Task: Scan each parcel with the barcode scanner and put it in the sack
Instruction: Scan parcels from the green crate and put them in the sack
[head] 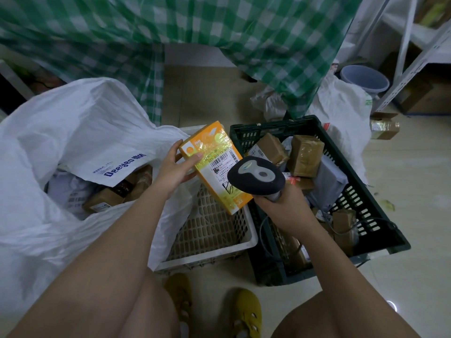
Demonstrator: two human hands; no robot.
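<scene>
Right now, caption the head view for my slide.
Left hand holds orange parcel under right hand's scanner.

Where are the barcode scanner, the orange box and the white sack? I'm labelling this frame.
barcode scanner [256,176], head view, top of its dark head.
orange box [210,147], head view, its taped upper face.
white sack [80,123], head view, its folded-back rim.
</scene>
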